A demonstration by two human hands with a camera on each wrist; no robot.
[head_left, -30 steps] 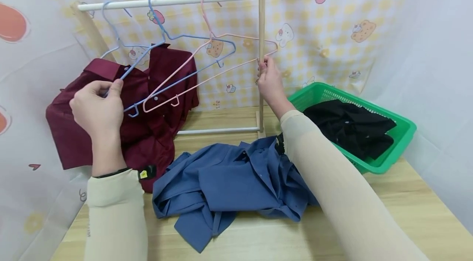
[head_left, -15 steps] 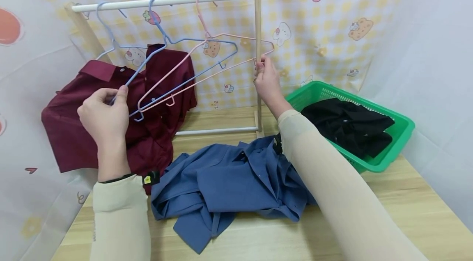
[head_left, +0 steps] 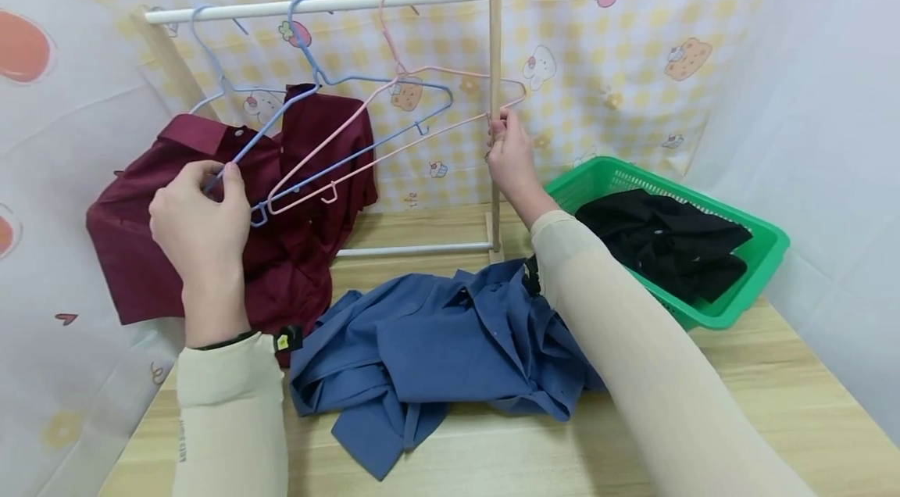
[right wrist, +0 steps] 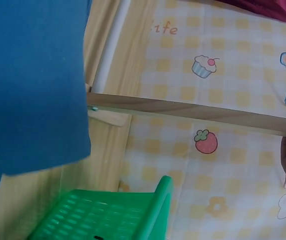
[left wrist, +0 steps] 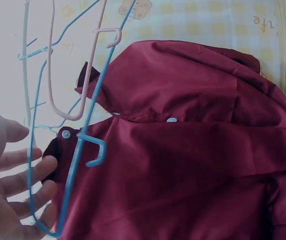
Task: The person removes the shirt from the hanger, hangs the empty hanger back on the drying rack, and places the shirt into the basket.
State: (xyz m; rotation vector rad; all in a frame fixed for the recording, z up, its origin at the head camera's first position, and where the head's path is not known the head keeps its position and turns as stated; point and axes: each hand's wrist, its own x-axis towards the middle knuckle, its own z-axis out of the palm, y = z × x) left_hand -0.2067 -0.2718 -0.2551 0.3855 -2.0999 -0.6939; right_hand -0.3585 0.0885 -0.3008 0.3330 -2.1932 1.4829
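Observation:
A blue hanger (head_left: 383, 80) hangs by its hook from the white top rail of a clothes rack (head_left: 337, 5). My left hand (head_left: 204, 223) pinches its near lower end; in the left wrist view, the fingers (left wrist: 20, 185) lie behind the wire loop. To the right, a pink hanger (head_left: 337, 131) hangs on the same rail. My right hand (head_left: 513, 157) grips the rack's right wooden post (head_left: 496, 51), close to the pink hanger's far end. Farther left, a maroon shirt (head_left: 281, 169) hangs on another blue hanger (head_left: 211, 51). A crumpled blue shirt (head_left: 450, 348) lies on the table before the rack.
A green basket (head_left: 762, 270) holding a black garment (head_left: 661, 239) stands at the right of the wooden table (head_left: 506, 450). A patterned yellow-and-white cloth (head_left: 619, 51) hangs behind the rack. The rack's lower bar (head_left: 415, 250) runs low behind the blue shirt.
The blue hanger's hook has come down from above the rail onto it. My left hand has shifted slightly right and down with the hanger's end. My right hand stays on the post.

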